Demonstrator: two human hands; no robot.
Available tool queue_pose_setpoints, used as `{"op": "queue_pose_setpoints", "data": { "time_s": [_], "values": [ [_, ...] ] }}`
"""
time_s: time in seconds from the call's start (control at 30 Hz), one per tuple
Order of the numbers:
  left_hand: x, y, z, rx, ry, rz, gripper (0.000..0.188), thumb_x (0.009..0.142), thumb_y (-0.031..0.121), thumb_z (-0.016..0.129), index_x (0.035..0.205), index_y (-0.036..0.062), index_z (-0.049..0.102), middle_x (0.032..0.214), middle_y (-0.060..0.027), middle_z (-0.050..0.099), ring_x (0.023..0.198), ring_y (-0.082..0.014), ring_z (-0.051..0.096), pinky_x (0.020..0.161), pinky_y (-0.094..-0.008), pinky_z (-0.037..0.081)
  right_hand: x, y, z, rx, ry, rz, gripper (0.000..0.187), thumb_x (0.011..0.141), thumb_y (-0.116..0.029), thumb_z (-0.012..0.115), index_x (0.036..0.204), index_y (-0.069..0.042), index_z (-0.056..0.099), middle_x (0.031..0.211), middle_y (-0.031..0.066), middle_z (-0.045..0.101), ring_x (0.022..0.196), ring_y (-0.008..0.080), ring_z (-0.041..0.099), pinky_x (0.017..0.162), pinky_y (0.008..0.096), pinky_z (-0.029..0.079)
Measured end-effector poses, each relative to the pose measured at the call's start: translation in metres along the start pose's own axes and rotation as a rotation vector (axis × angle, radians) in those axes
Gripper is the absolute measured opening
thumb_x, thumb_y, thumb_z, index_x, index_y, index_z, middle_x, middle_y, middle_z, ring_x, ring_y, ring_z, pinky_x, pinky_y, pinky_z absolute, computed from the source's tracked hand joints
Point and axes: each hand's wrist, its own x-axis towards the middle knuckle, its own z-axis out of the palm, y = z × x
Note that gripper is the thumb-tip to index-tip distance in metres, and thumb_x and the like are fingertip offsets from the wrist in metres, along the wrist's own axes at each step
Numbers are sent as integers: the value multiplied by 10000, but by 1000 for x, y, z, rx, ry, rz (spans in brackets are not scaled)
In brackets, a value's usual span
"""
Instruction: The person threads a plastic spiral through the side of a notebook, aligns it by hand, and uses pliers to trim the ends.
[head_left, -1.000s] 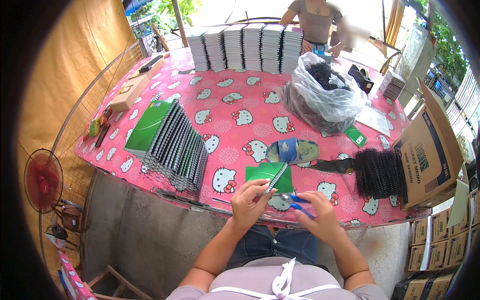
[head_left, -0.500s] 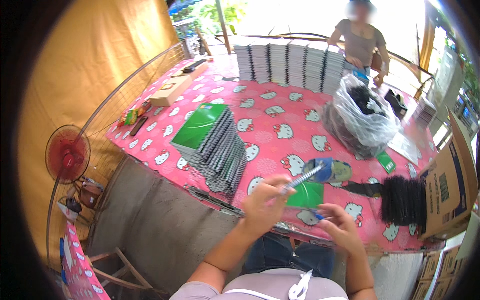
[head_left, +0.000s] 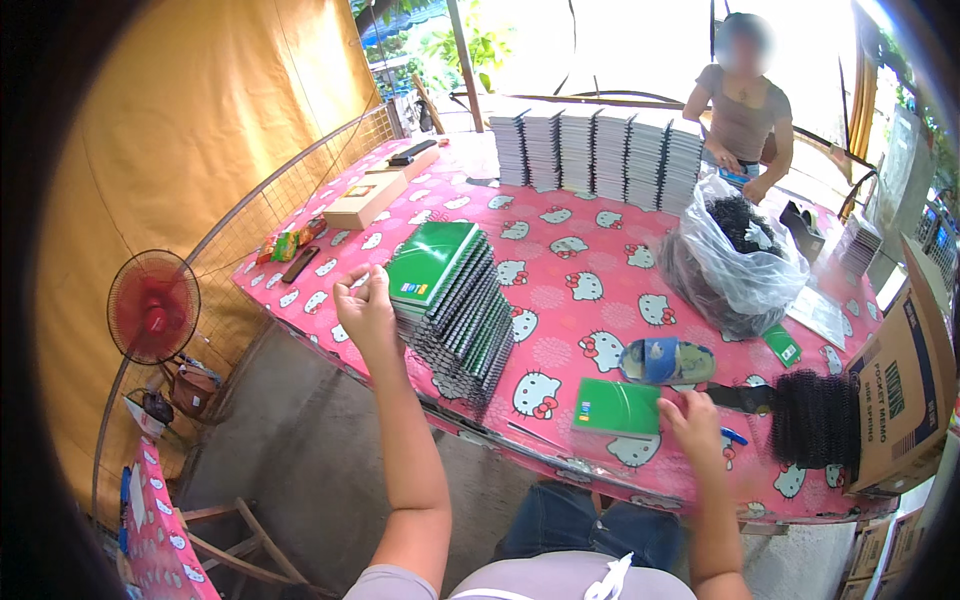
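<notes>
At the left side of the stack of green spiral notebooks (head_left: 470, 335), my left hand (head_left: 365, 312) has its fingers curled together on the edge of the top notebook (head_left: 432, 262). That notebook lies flat, with its coil to the right. My right hand (head_left: 693, 425) pinches the right edge of another green notebook (head_left: 615, 405), which lies near the table's front edge; no coil shows on it. A blue pen (head_left: 733, 436) sticks out beside my right hand; whether the fingers hold it is hidden. Just beyond is a blue-and-green slipper (head_left: 667, 360).
Black coils (head_left: 815, 418) lie by an open cardboard box (head_left: 905, 385) at right. A plastic bag (head_left: 735, 270) of coils stands behind them. Several tall notebook stacks (head_left: 595, 150) line the far edge of the pink table (head_left: 565, 300), where a person (head_left: 745, 110) stands. A fan (head_left: 153, 310) is left.
My left hand has moved left from over the front edge to the stack, and the spiral notebook it held now lies on top. My right hand has moved onto the loose notebook's right edge.
</notes>
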Motion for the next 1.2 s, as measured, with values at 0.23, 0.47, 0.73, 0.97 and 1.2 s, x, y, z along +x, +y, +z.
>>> {"op": "queue_pose_setpoints", "data": {
  "time_s": [0.23, 0.47, 0.73, 0.97, 1.2],
  "values": [
    [-17, 36, -9, 276, -77, 314, 342, 890, 97, 634, 1182, 11, 479, 1160, -177, 590, 1071, -195, 562, 783, -264, 479, 6, 1, 31, -68, 112, 32, 381, 810, -307, 690, 964, 15, 558, 941, 251, 618, 930, 429, 583, 770, 491, 449],
    [-184, 42, 54, 444, -995, 415, 365, 847, 138, 648, 1198, 84, 564, 1292, -130, 544, 1246, -295, 470, 1089, -555, 186, 4, -10, 34, 651, 143, -116, 287, 737, -84, 741, 907, 13, 530, 774, 151, 612, 684, 285, 574, 642, 338, 469],
    [-220, -55, 63, 649, -1187, 369, 192, 806, 207, 676, 996, 190, 695, 996, 21, 670, 1114, -205, 535, 1017, -707, 139, 14, 65, -38, -120, 284, -60, 318, 687, -115, 730, 970, 2, 642, 988, 185, 634, 924, 347, 593, 819, 425, 471],
    [-224, -48, 72, 537, -1096, 281, 239, 754, 322, 735, 940, 173, 720, 893, 22, 678, 982, -187, 565, 997, -619, 215, 5, 73, -49, -23, 324, -178, 244, 773, -18, 643, 1012, -54, 673, 910, 164, 623, 796, 320, 627, 702, 390, 492],
    [-222, -54, 69, 471, -1083, 302, 174, 739, 317, 748, 828, 167, 754, 809, 31, 676, 916, -156, 578, 1003, -556, 220, -13, -11, -49, 351, 114, -296, 287, 733, -31, 722, 1018, -43, 695, 828, 92, 639, 712, 200, 628, 648, 296, 490]
  ]
}}
